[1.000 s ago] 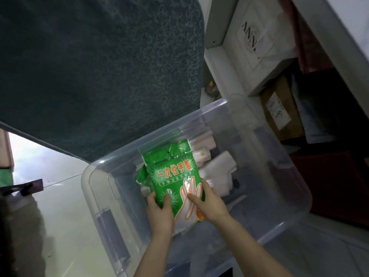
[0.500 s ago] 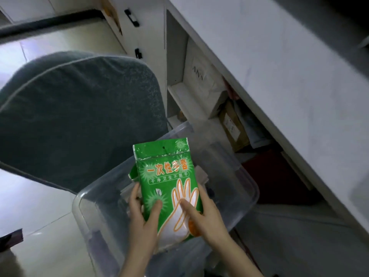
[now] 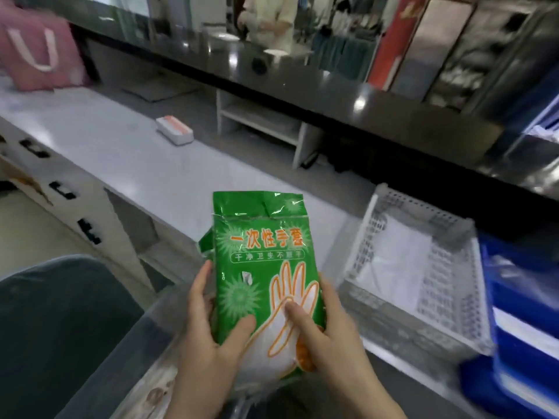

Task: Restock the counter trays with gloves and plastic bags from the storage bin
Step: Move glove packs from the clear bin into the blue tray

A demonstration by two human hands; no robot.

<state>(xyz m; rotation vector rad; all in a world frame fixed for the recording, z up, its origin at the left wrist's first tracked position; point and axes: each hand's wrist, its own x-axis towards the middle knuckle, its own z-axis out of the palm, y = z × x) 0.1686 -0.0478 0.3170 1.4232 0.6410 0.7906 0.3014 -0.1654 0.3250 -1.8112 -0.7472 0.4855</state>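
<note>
Head camera looks down at your two hands, which hold one green pack of gloves (image 3: 262,267) upright in front of you, above the near edge of the grey counter (image 3: 145,158). Your left hand (image 3: 208,325) grips the pack at its left side: the thumb lies across the front of the pack, low on the green part, and the other fingers go behind it. Your right hand (image 3: 325,331) grips the right side in the same way, with the thumb pressed on the printed orange outline of a hand, and the fingers curled behind the pack. Both hands are closed around the pack, not spread. The pack has a white clear lower part and a folded green top, and it is slightly tilted to the left. To the right of the pack, on the counter, stands a white perforated tray (image 3: 378,225) with something white and flat inside; the pack is near it but apart from it. Just beside this tray, on the far right, is a blue tray (image 3: 526,313), blurred. Below your hands you see the clear rim of the storage bin (image 3: 142,358), and to the left of it a dark green cushion (image 3: 57,322). Further on the counter lies a small white box (image 3: 175,131) with an orange top, and a pink bag (image 3: 36,52) stands at the far left.
</note>
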